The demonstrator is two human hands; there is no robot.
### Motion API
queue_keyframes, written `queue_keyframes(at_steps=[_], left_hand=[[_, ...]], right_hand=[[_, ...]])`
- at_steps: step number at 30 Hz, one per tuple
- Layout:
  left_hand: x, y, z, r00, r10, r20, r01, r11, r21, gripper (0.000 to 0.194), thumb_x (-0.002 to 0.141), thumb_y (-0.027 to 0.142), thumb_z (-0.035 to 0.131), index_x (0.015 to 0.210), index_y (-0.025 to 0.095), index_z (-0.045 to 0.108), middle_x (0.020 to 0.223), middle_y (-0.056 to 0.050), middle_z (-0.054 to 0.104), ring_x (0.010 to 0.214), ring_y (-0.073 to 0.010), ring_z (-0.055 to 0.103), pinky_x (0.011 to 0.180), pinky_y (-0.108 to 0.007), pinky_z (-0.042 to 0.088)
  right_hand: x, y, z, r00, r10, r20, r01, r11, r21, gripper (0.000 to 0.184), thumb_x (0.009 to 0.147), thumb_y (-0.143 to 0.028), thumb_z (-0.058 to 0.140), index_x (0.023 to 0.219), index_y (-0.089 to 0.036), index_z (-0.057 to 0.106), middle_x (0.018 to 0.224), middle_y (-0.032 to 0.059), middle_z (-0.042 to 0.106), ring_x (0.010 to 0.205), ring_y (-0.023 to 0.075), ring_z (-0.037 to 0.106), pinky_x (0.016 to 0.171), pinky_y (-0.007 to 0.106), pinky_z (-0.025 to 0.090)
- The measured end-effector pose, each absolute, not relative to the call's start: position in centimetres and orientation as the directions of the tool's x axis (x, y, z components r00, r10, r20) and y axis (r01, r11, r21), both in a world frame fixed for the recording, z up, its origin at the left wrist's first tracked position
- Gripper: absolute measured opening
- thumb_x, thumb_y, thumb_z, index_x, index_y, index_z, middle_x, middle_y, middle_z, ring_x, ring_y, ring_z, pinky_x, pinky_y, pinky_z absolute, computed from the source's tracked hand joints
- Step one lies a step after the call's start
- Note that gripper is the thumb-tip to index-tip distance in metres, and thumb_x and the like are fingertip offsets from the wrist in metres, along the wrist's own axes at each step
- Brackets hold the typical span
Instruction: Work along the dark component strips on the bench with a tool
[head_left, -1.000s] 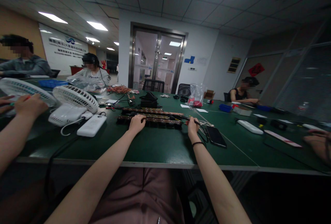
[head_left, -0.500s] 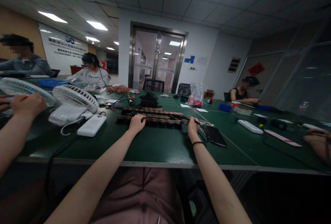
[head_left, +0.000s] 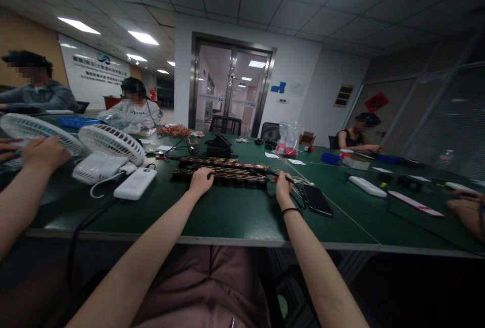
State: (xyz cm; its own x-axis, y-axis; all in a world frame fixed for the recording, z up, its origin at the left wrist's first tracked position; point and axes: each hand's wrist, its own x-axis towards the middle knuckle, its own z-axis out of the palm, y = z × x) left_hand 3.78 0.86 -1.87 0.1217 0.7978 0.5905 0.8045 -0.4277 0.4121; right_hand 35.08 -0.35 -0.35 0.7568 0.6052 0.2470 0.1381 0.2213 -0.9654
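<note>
Several long, thin copper-coloured strips [head_left: 238,172] lie side by side in black holders on the green table. At their near edge, left of the middle, my left hand [head_left: 201,181] is closed with its fingers curled; a small dark thing shows by the thumb, too small to name. My right hand [head_left: 282,186], a dark band on its wrist, grips a black pen-shaped tool [head_left: 271,172] with a cord. The tool points left over the strips' right end, and whether its tip touches them I cannot tell. Just right of that hand lie a dark phone [head_left: 318,200] and white cable [head_left: 303,180].
Left of me stand white fans [head_left: 110,143] and a white power bank [head_left: 135,183]; another person's hand [head_left: 44,153] is beside them. Behind the strips are a black pouch [head_left: 218,145] and orange wires [head_left: 175,130]. A power strip [head_left: 367,186] lies to the right. Other people sit around.
The view has shifted very slightly. Both my hands stay in place at the strips, with no clear movement of the tool.
</note>
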Motion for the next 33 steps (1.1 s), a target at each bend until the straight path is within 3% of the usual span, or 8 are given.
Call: queue_keyframes(at_steps=[33], left_hand=[[3.8,0.4,-1.5,0.118,0.815,0.567,0.808,-0.411,0.422,0.028,0.089,0.015,0.056,0.110,0.016,0.075,0.117,-0.010,0.073,0.112,-0.0265,0.066,0.105,-0.041,0.050]], right_hand=[[35.8,0.7,-1.2,0.754,0.599,0.271,0.152,0.243,-0.958,0.018,0.081,-0.034,0.050,0.065,-0.025,0.049,0.052,-0.0029,0.057,0.054,0.0182,0.058,0.057,0.030,0.048]])
